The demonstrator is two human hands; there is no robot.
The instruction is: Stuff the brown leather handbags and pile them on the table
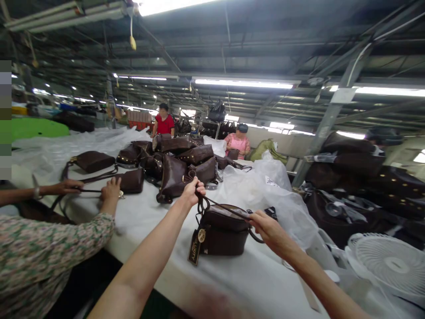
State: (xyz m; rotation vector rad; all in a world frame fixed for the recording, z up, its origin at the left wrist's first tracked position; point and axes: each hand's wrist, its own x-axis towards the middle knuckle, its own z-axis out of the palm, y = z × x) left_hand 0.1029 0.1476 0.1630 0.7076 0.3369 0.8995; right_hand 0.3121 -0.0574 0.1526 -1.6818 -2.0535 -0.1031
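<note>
A small dark brown handbag [223, 232] with a hanging tag [195, 246] stands on the white-covered table [252, 274] in front of me. My left hand [191, 190] is closed round its thin strap [229, 209] above the bag's left end. At the bag's right side, my right hand [267, 226] pinches the same strap. The strap runs taut between both hands.
A pile of brown bags [179, 166] lies mid-table, with clear plastic bags [265, 186] to the right. A co-worker's hands [111, 190] at left hold another bag's strap. Two people work at the far end. A white fan [388, 263] and stacked dark bags [361, 177] sit right.
</note>
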